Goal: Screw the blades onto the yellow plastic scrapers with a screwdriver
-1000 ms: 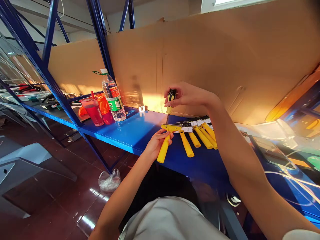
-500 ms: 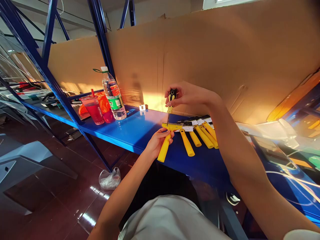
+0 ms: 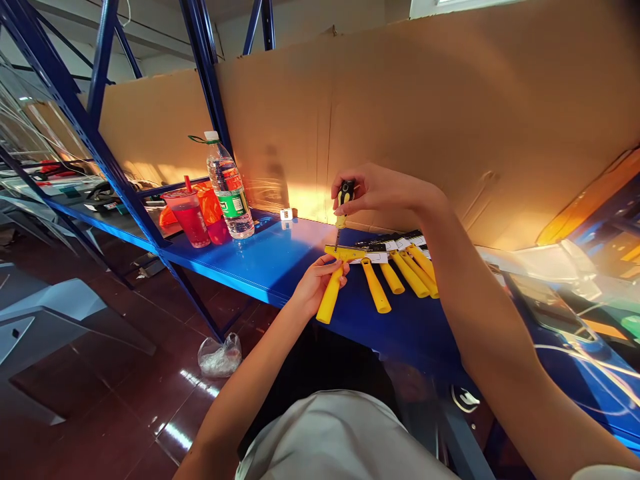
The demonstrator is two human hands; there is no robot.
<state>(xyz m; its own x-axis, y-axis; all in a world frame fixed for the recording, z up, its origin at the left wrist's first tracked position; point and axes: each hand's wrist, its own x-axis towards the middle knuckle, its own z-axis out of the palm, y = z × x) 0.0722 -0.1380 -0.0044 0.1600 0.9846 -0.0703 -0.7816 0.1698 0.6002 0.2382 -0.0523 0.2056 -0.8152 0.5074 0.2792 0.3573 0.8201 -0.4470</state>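
- Dark red tiled floor [image 3: 115, 413] shines at the left, with grey furniture [image 3: 55, 320] standing on it; a clear plastic bag [image 3: 220, 357] lies further right, below the edge of the bench [image 3: 240, 267];
- blue metal uprights rise over the bench, whose top is glossy blue; a brown cardboard sheet [image 3: 425, 107] backs it, sunlit in a patch low down;
- red cup [image 3: 193, 223] with a straw, standing on the bench; just beside it, a clear bottle [image 3: 232, 205] with a green label and white cap;
- small white object [image 3: 286, 214], near the cardboard;
- left grip [image 3: 323, 280], closed about the neck of a yellow tool [image 3: 328, 301], thumb on top; the tool is T-shaped, its plain round handle slanting down toward the person, its narrow crosswise head on the far side, over the bench;
- screwdriver [image 3: 346, 193], black and yellow, almost upright, its thin shank reaching down to that head; the tip is too small to read;
- right grip [image 3: 370, 190], above, thumb and fingers pinching the screwdriver's handle;
- further right, several similar yellow handles [image 3: 376, 287] in a row on the bench, black and white strips at their far ends; blurred clutter beyond the right forearm.
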